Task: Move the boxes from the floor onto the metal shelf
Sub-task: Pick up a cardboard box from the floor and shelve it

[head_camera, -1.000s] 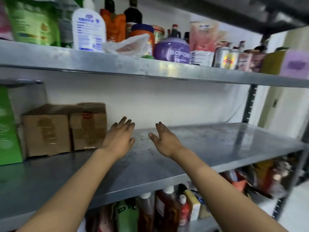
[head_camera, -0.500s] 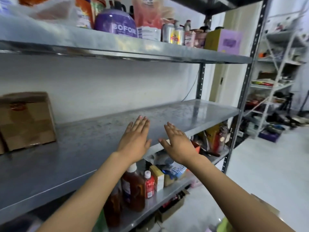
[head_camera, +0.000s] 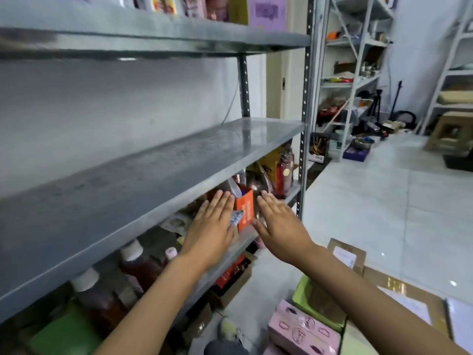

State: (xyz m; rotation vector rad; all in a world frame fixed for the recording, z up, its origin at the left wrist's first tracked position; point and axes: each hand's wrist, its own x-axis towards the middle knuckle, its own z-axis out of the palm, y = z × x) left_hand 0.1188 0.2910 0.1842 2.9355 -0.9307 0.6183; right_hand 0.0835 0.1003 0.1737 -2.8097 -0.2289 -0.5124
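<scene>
Boxes wait on the pale tiled floor [head_camera: 384, 201] at lower right: a pink printed carton [head_camera: 303, 329], a green-rimmed box [head_camera: 317, 302] just behind it, and flat brown cardboard boxes [head_camera: 399, 294] beside those, one touching the next. Both hands are empty, fingers straight and held together, palms down: the left hand [head_camera: 211, 228] and the right hand [head_camera: 280, 226] hover side by side in front of the lower tiers, near a small orange carton [head_camera: 245, 210] that stands on the tier below. By my reading the step in hand is the return trip, between one placing and the next pick-up. The next move calls for lowering and swinging both hands to the right, down to the floor pile, and taking one box from two sides. The grey metal shelf [head_camera: 153, 172] offers a broad bare middle board, open toward its right end. Its front lip and the perforated upright post [head_camera: 304, 119] are the edges to clear when lifting a box up past them.
</scene>
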